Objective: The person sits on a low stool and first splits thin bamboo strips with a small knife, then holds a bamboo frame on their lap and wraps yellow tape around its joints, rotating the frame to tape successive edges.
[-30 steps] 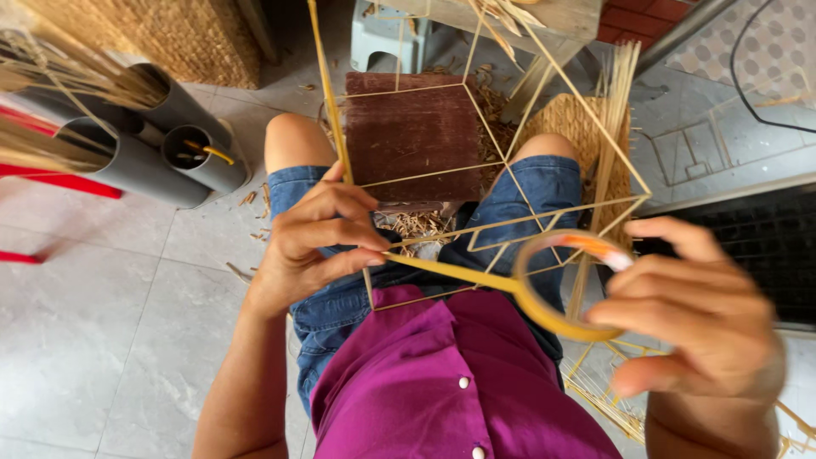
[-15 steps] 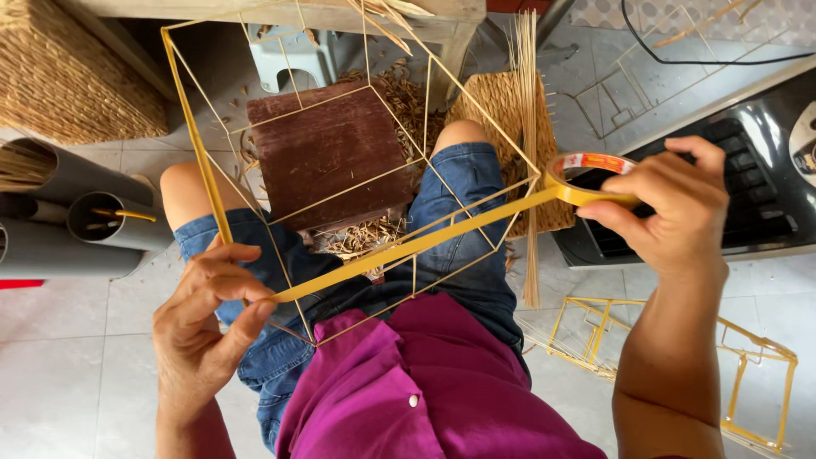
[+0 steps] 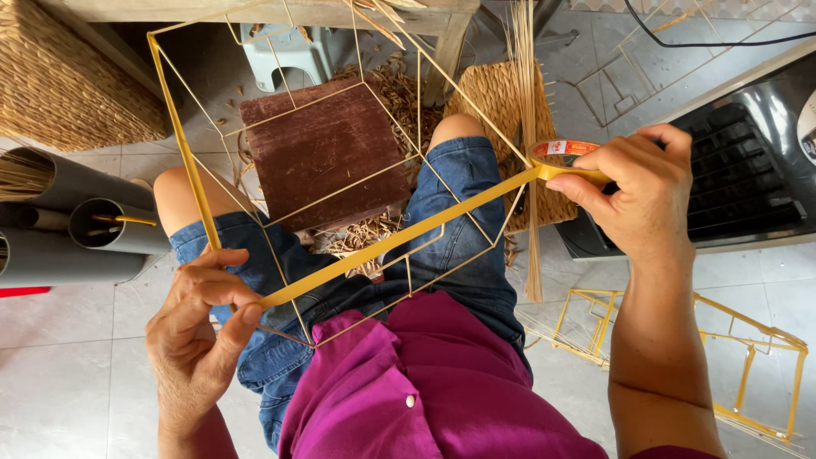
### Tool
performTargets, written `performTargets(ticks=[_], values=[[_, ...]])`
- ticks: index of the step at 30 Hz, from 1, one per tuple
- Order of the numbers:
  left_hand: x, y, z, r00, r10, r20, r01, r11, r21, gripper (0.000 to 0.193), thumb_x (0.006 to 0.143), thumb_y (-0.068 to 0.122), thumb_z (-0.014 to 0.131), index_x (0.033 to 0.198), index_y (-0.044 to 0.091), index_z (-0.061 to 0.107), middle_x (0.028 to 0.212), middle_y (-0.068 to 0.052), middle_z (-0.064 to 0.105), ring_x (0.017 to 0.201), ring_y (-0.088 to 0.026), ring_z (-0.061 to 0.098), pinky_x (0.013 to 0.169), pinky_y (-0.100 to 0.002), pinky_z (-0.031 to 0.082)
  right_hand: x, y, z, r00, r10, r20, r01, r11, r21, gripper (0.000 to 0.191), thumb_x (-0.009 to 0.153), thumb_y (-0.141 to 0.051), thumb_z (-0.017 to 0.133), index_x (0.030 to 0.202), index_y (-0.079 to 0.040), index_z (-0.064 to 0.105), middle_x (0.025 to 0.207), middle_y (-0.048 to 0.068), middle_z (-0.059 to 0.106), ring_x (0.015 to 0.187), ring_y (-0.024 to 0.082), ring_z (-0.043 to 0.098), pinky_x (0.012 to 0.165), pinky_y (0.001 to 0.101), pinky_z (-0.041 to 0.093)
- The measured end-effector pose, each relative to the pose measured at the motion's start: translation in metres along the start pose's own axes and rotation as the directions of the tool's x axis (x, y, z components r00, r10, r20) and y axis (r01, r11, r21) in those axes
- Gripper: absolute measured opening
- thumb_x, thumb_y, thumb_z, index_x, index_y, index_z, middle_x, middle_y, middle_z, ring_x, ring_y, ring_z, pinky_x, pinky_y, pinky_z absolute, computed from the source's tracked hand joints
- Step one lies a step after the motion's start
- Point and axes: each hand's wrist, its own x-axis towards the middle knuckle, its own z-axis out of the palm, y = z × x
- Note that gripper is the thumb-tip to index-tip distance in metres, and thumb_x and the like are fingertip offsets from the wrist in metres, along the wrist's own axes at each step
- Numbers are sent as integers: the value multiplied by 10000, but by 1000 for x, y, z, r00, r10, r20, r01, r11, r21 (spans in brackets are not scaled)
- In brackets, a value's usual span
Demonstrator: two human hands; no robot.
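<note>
yellow tape strip (image 3: 399, 242) runs taut across the wire frame (image 3: 340, 178), from the frame's lower left corner up to the tape roll (image 3: 565, 157) off its right side. left hand (image 3: 200, 340) is closed in a pinch at that lower corner, thumb and fingers pressing the tape's free end against a wire. right hand (image 3: 642, 200) is curled round the roll, fingers wrapped over its rim, holding it out past the frame's right edge (the strip leaves the roll just under the thumb).

the frame itself rests on the person's lap, over the denim shorts (image 3: 442, 255), with a brown block (image 3: 327, 153) showing through its open middle and loose straw scraps (image 3: 365, 234) below that.

risks, as i judge them: the strip is long and unsupported, so any slack or twist could let it fold onto itself or stick to a wire it crosses mid-span. pull too hard and the thin wires could bend, or the pinched end could slip off the corner.

room to move: right of the frame the roll hand is near a black appliance (image 3: 731, 187) and a bundle of reeds (image 3: 527, 153), so that side is tight. left of the frame stand grey pipes (image 3: 76, 229); below and right of it lies a second yellow frame (image 3: 722, 348) on the tiled floor (image 3: 68, 382).
</note>
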Motion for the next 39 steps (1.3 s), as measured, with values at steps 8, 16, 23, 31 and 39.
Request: performTargets(ticks=[8, 16, 23, 31, 39], values=[[4, 8, 5, 1000, -15, -20, 15, 1000, -4, 86, 961, 98, 719, 923, 51, 659, 886, -45, 650, 1132, -231, 635, 1190, -490, 463, 3, 2, 10, 1000, 6, -1, -6, 999, 39, 342, 895, -345, 926, 885, -99, 689, 873, 13, 717, 826, 215, 650, 988, 376, 409], [11, 21, 9, 999, 16, -28, -17, 999, -45, 66, 961, 54, 693, 986, 61, 633, 935, -31, 683, 1110, -204, 640, 1249, -503, 450, 19, -30, 3, 999, 2, 33, -6, 993, 120, 195, 949, -149, 830, 1109, -87, 738, 1061, 41, 742, 998, 214, 683, 1059, 404, 421], [15, 41, 11, 990, 135, 38, -137, 884, 446, 147, 898, 90, 771, 1037, 137, 773, 981, -22, 732, 1255, -261, 666, 1285, -514, 270, 37, -80, 35, 965, -254, 64, 225, 928, 296, 232, 911, -164, 792, 1132, -107, 753, 1108, 41, 768, 1174, 204, 691, 1134, 457, 423], [34, 59, 38, 964, 226, 139, -262, 725, 637, 102, 869, 158, 825, 939, 117, 762, 879, -10, 721, 1090, -195, 711, 1221, -587, 254, 62, -109, 40, 895, -423, 145, 316, 828, 463, 211, 892, -168, 785, 1088, -99, 753, 1024, 39, 760, 1072, 198, 715, 1001, 428, 489], [47, 55, 60, 957, 163, 240, -281, 727, 626, 176, 935, 183, 740, 829, 85, 639, 745, -84, 642, 747, -288, 671, 791, -430, 539, 65, -156, 61, 864, -475, 169, 328, 783, 528, 212, 857, -133, 792, 1050, -64, 740, 1012, 65, 770, 970, 228, 719, 846, 365, 534]])
